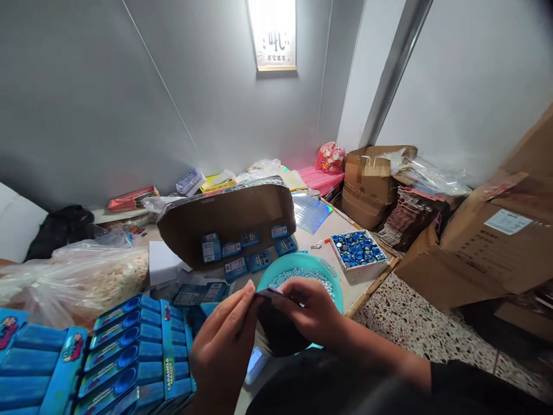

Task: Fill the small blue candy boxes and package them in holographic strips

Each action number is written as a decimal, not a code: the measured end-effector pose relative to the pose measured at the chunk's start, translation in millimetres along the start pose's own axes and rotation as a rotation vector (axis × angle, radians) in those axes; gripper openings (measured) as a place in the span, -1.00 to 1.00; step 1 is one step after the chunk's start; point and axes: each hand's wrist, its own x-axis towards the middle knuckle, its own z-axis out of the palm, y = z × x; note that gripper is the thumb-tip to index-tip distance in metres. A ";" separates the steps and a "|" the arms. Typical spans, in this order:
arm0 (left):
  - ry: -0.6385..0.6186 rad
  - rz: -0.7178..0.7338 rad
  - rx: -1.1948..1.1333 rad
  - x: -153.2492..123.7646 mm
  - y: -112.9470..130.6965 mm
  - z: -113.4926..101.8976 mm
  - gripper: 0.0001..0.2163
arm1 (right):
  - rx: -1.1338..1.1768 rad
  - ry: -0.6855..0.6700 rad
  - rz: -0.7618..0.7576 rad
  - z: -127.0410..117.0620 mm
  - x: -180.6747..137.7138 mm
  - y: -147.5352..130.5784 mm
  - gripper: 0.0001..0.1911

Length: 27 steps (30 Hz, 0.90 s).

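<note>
1. Fingers (245,298) of the left hand (220,346) lie straight and close together, pinching the top edge of a dark pouch (279,334); the right hand (313,314) curls its fingers over the same edge from the other side; the pouch hangs between both hands, in front of the near rim of the bowl.
2. Brown cartons (488,248) stand on the floor at the right, well apart from the hands.
3. A tilted cardboard tray (228,219) leans on the table behind the bowl; small blue boxes (235,267) lie along its foot.
4. Stacked blue display packs (129,351) sit just beside the left hand.
5. A teal bowl (302,257) holds white pellets; it sits just beyond the right hand.
6. A white box (363,270) of blue caps stands near the bowl, at the table's edge.
</note>
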 end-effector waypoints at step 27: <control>0.128 0.053 0.002 -1.2 10.5 10.0 -0.66 | 0.094 0.061 0.016 -2.3 -15.2 -2.1 -0.80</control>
